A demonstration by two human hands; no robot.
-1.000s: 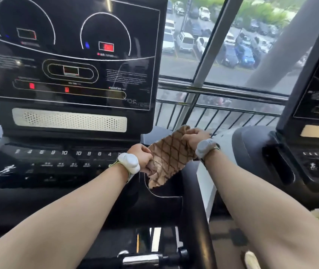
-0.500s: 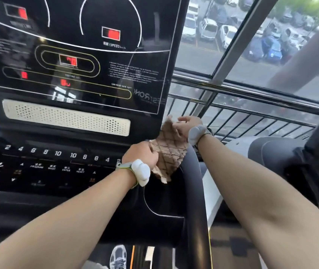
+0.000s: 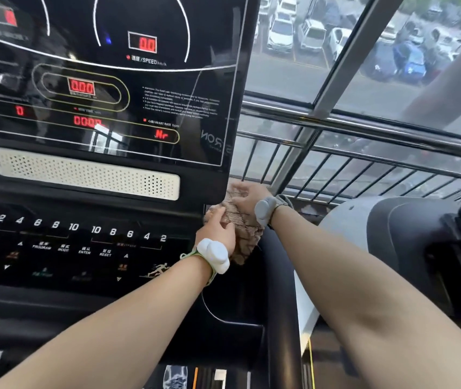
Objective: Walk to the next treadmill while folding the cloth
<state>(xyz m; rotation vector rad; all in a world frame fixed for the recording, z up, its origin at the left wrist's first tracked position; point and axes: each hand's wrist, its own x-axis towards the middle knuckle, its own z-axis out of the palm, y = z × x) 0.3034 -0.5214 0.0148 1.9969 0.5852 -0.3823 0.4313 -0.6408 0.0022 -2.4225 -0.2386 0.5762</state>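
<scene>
- The brown cloth [image 3: 244, 231], soft with a quilted diamond pattern, is bunched at the right edge of the treadmill console [image 3: 89, 248], just under the lower right corner of the display panel [image 3: 105, 80] and above the curved black handrail [image 3: 282, 290].
- The left hand [image 3: 218, 230] lies over the near end of the cloth with its fingers bent onto the fabric; it looks like a grip, though the fingertips are partly hidden.
- The right hand [image 3: 247, 196] covers the far end with its fingers spread and pressed down rather than curled round it.
- Each wrist carries a smooth, rounded, pale band device.
- Risk, as I judge it: the console's flat touch keys, numbers and the labels ENTER and RESET, sit just beside the left hand. A wide sweep of cloth or wrist could press one and alter the settings; the red readouts show zeros.
- The display is glossy black and mirror-like, so a damp or gritty cloth could leave streaks.
- The perforated cream grille [image 3: 86, 175] could catch lint in its holes.
- The cloth is loosely wadded; a slack hold could let it slide off the rounded handrail toward the floor.
</scene>
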